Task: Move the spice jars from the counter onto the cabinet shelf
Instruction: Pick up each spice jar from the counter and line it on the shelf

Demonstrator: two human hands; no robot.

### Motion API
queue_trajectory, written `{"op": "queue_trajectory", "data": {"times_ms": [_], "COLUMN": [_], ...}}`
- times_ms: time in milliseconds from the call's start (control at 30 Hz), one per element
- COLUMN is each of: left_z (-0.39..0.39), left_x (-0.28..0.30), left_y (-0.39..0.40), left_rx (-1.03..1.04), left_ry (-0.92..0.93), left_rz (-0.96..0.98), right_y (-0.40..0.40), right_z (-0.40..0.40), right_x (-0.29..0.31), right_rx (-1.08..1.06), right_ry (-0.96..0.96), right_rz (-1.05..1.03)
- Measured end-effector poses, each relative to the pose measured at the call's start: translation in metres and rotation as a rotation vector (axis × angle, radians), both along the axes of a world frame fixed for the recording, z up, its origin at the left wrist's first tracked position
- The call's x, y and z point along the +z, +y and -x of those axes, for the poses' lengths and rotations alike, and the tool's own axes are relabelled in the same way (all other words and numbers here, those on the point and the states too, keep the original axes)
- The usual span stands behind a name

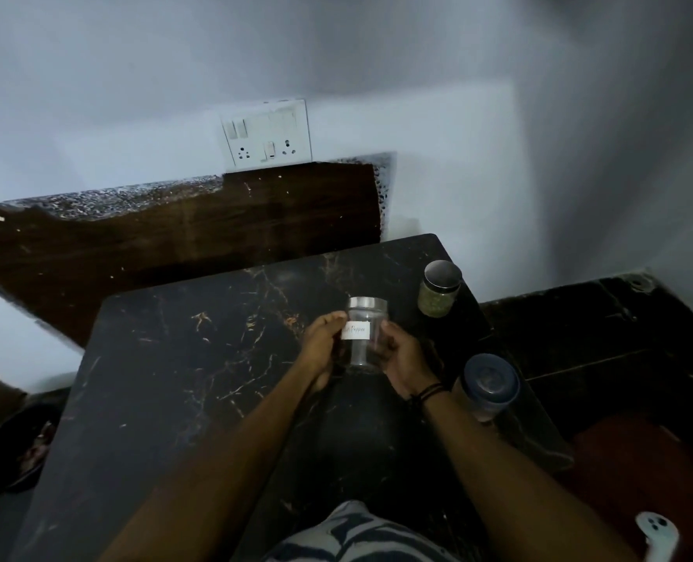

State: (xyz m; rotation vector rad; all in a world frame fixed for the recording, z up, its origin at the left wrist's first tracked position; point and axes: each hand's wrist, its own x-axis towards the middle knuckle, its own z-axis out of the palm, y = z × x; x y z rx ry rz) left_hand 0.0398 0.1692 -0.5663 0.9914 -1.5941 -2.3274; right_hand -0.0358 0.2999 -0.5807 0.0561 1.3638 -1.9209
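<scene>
A clear glass jar with a silver lid and a white label stands near the middle of the black marble counter. My left hand grips its left side and my right hand grips its right side. The jar looks almost empty. A second jar with a steel lid and green contents stands at the counter's far right edge. A taller container with a blue lid stands at the right edge, close to my right wrist. No cabinet shelf is in view.
A white switch and socket plate is on the wall behind the counter. A dark wooden panel lies behind the counter. Dark floor tiles show to the right. A white phone pokes in at bottom right.
</scene>
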Motion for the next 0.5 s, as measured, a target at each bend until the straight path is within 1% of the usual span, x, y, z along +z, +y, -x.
{"op": "queue_trajectory", "data": {"times_ms": [100, 200, 300, 400, 500], "left_z": [-0.005, -0.006, -0.006, 0.007, 0.026], "left_x": [0.0, 0.0, 0.007, 0.033, 0.082], "left_y": [0.004, 0.005, 0.004, -0.005, -0.02], "left_rx": [-0.012, -0.018, -0.017, -0.001, 0.004], "left_ry": [-0.03, -0.032, 0.013, 0.1, 0.22], "left_rz": [-0.049, -0.028, -0.007, 0.03, 0.084], "right_y": [0.002, 0.003, 0.002, -0.003, -0.012], "right_z": [-0.007, -0.01, -0.007, 0.007, 0.027], "right_x": [-0.004, -0.002, 0.01, 0.034, 0.083], "right_rx": [0.003, 0.0, 0.015, 0.057, 0.083], "right_ry": [0.002, 0.033, 0.088, 0.212, 0.343], "right_rz": [-0.055, -0.07, -0.067, -0.036, 0.044]}}
